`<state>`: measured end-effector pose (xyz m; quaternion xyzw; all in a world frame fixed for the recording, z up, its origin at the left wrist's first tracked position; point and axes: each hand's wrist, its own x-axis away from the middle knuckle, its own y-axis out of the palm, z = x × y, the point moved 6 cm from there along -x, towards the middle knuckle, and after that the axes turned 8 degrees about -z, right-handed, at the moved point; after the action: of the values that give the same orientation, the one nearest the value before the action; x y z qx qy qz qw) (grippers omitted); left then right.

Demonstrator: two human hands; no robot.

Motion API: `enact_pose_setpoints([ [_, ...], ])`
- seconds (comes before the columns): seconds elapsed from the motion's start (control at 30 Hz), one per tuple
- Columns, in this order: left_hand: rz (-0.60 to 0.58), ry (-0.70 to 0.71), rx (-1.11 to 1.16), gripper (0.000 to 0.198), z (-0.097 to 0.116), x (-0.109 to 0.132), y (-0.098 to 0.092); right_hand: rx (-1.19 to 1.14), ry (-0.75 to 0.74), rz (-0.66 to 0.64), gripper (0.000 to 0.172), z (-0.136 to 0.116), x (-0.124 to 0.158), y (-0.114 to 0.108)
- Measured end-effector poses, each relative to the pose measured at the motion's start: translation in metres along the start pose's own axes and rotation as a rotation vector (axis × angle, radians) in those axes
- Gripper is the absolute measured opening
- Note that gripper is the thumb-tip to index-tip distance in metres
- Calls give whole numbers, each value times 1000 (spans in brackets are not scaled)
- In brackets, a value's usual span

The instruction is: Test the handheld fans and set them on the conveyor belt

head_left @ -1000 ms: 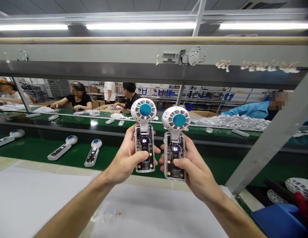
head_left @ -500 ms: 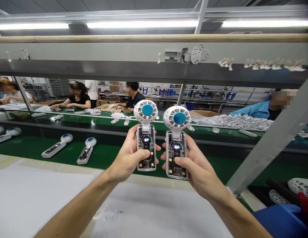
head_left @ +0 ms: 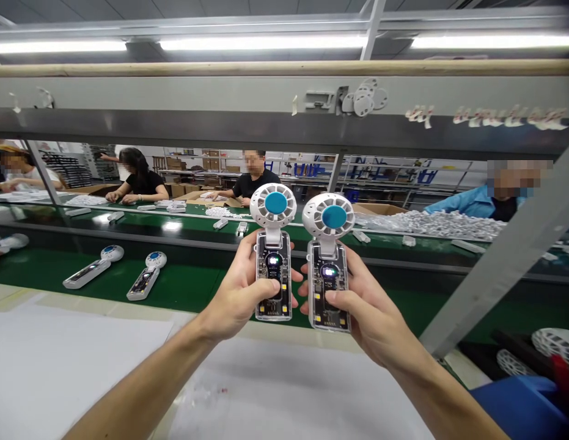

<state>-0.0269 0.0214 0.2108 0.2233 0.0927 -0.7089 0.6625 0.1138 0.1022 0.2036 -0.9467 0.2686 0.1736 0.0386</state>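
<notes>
My left hand point(head_left: 236, 293) grips a small handheld fan point(head_left: 274, 260) upright, thumb pressed on its clear body. The fan has a white round head with a blue centre and a lit spot on its circuit board. My right hand point(head_left: 364, 308) holds a second fan point(head_left: 330, 266) of the same kind beside it, thumb on its lower body. Both fans stand side by side in front of me, above the edge of the white table point(head_left: 82, 360).
A green conveyor belt point(head_left: 183, 287) runs across behind the table, carrying two more fans point(head_left: 89, 269) point(head_left: 145, 276) at the left. A grey metal frame point(head_left: 266, 116) crosses overhead, with a slanted post point(head_left: 495, 269) at right. Several people work across the line. A blue bin point(head_left: 517, 409) sits at lower right.
The fans on the belt have drifted left. Both held fans have shifted slightly right and lower; my grip on each is unchanged.
</notes>
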Motion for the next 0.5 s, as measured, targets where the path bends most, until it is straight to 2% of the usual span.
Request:
enact_pose_setpoints([
  [0.17, -14, -10, 32, 64, -1, 0, 1, -30, -3, 3, 63, -1, 1, -2],
  [0.27, -6, -3, 24, 65, 0, 0, 1, -10, -55, 69, 67, -2, 1, -5],
  [0.33, 66, 11, -9, 57, 0, 0, -2, -46, -42, 125, 59, 0, 2, -7],
  [0.43, 232, 4, -124, 39, -5, -1, -11, -131, 87, 75, 32, 9, 7, -4],
  [0.5, 339, 25, -251, 31, -7, 0, -21, 20, 38, 107, 25, 6, 14, -13],
])
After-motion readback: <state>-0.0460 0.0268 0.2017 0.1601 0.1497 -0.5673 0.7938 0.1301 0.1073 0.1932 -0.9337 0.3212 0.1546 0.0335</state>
